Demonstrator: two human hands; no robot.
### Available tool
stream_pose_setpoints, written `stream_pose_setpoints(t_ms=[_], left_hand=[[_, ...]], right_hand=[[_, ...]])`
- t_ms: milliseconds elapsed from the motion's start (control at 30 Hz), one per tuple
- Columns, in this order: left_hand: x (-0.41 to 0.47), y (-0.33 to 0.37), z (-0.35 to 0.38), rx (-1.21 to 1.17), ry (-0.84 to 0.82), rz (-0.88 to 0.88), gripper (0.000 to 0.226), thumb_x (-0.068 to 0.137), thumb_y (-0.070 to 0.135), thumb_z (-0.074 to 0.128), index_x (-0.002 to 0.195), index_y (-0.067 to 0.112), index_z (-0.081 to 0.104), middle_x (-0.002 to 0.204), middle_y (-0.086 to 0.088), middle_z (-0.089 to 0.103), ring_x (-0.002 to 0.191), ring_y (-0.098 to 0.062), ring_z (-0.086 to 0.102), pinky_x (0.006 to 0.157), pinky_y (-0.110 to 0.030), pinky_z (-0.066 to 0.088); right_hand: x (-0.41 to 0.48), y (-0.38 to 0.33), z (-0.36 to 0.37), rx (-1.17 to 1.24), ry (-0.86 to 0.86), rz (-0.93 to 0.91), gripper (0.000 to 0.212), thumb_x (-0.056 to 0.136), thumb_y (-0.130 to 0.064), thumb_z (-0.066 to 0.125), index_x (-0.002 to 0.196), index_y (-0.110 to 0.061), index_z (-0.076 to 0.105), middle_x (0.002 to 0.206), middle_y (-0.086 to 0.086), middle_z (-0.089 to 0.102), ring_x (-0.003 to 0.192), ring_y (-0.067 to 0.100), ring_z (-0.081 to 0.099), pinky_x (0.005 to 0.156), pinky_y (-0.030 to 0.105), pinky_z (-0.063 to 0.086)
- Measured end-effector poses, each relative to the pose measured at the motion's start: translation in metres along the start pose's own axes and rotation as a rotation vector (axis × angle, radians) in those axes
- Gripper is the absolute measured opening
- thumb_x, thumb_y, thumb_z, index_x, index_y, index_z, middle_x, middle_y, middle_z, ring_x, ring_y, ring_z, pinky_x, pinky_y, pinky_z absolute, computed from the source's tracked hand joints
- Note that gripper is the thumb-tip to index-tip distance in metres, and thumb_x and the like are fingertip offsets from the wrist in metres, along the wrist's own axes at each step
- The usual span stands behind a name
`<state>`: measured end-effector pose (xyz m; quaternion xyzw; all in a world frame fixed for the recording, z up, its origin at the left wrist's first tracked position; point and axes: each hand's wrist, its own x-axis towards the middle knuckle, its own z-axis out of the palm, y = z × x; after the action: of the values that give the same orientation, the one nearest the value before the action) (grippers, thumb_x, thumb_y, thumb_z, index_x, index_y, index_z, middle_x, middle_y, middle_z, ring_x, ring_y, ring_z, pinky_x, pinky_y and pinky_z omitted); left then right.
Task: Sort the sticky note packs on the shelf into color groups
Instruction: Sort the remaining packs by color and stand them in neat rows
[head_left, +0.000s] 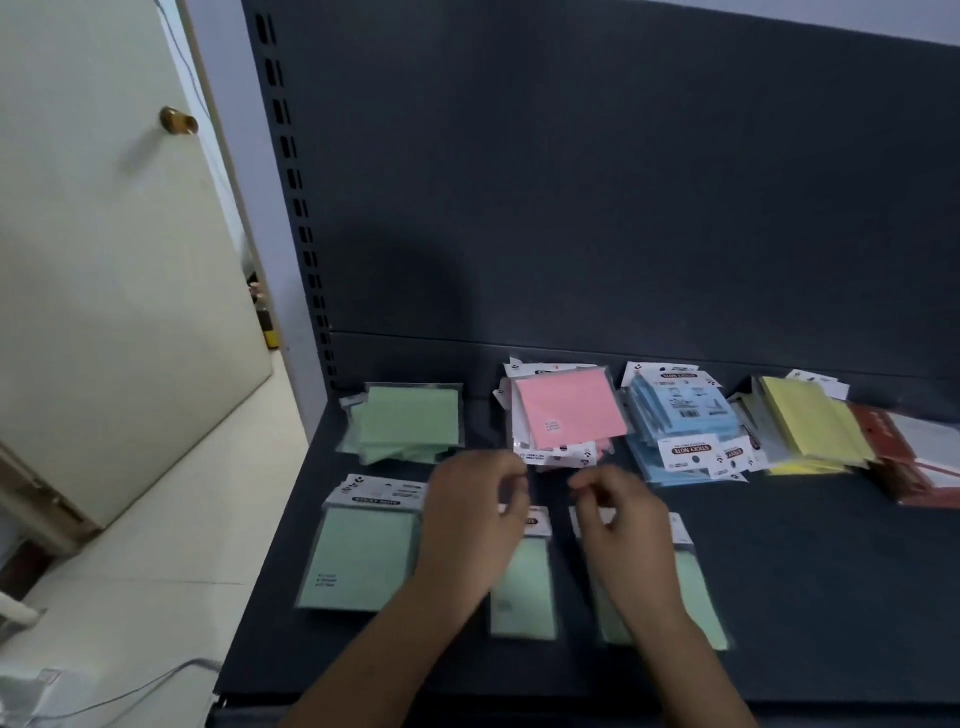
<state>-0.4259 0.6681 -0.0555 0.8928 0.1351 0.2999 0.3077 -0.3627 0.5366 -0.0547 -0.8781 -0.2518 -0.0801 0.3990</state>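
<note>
Left hand (472, 514) and right hand (623, 525) over green packs (363, 556) on dark shelf (805, 571).

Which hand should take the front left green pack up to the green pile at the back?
Probably the left hand: it hovers right beside that green pack, with the green pile on its side. The right hand would have to cross over.
</note>
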Motion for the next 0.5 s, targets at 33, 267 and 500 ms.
stream_pose_setpoints(t_ms=[33, 267, 500], left_hand=[[0.006, -0.012, -0.013, 0.008, 0.089, -0.085, 0.010, 0.080, 0.010, 0.063, 0.086, 0.016, 0.068, 0.084, 0.002, 0.069, 0.081, -0.016, 0.060, 0.075, -0.026, 0.043], [0.023, -0.082, -0.052, 0.142, -0.145, -0.538, 0.051, 0.084, 0.022, 0.060, 0.131, 0.009, 0.044, 0.131, -0.009, 0.050, 0.120, -0.028, 0.044, 0.097, -0.036, 0.039], [0.014, -0.085, -0.045, 0.185, -0.051, -0.449, 0.043, 0.085, 0.023, 0.060, 0.126, 0.012, 0.052, 0.127, -0.003, 0.057, 0.121, -0.023, 0.044, 0.098, -0.030, 0.034]], right_hand=[[0.003, -0.012, 0.009, 0.067, -0.063, -0.038, 0.022, 0.081, 0.006, 0.057, 0.086, -0.012, 0.069, 0.080, -0.005, 0.065, 0.075, 0.008, 0.060, 0.067, 0.013, 0.041], [0.030, -0.057, 0.093, 0.256, -0.411, 0.169, 0.042, 0.088, -0.016, 0.059, 0.129, -0.008, 0.052, 0.129, 0.006, 0.052, 0.121, 0.018, 0.048, 0.096, 0.013, 0.031], [0.040, -0.064, 0.104, 0.314, -0.172, 0.268, 0.021, 0.088, -0.007, 0.054, 0.085, 0.010, 0.065, 0.094, 0.024, 0.067, 0.092, 0.034, 0.060, 0.076, 0.031, 0.041]])
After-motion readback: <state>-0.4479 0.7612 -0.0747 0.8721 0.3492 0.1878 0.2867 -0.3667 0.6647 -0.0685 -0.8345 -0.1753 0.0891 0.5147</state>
